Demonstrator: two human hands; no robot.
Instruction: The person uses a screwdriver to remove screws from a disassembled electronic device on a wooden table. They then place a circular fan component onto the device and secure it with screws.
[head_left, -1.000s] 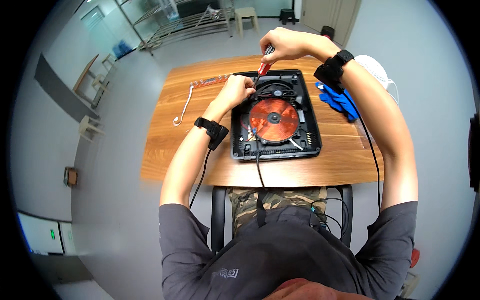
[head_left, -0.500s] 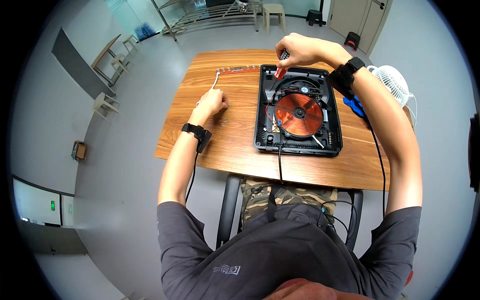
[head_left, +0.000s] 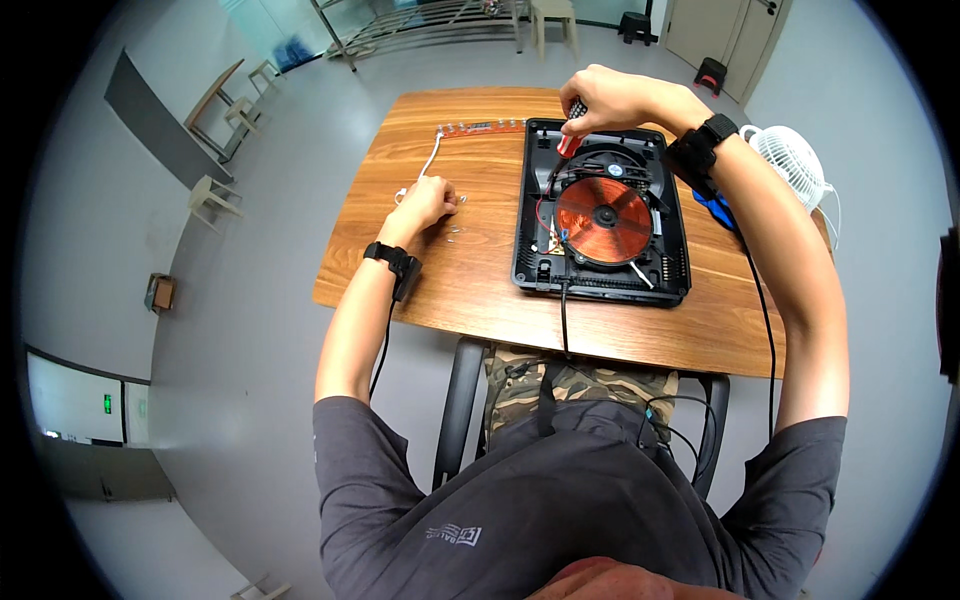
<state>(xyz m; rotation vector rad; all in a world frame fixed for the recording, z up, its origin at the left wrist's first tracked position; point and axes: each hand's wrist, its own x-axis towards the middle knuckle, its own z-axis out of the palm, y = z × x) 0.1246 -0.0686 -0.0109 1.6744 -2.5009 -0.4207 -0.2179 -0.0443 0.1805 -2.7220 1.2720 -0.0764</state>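
The opened induction cooker (head_left: 602,215), its copper coil bared, lies on the wooden tabletop (head_left: 480,270) right of centre. Well to its left, the left hand (head_left: 428,200) rests loosely curled over small screws (head_left: 455,232), near a white cable (head_left: 428,165). At the cooker's far edge, the right hand (head_left: 605,100) grips a red-handled screwdriver (head_left: 570,135), tip down into the casing.

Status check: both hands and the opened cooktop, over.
Right hand grips red-handled screwdriver, tip at far edge of opened induction cooktop. Left hand rests on wooden table beside small screws. Nothing blocking.
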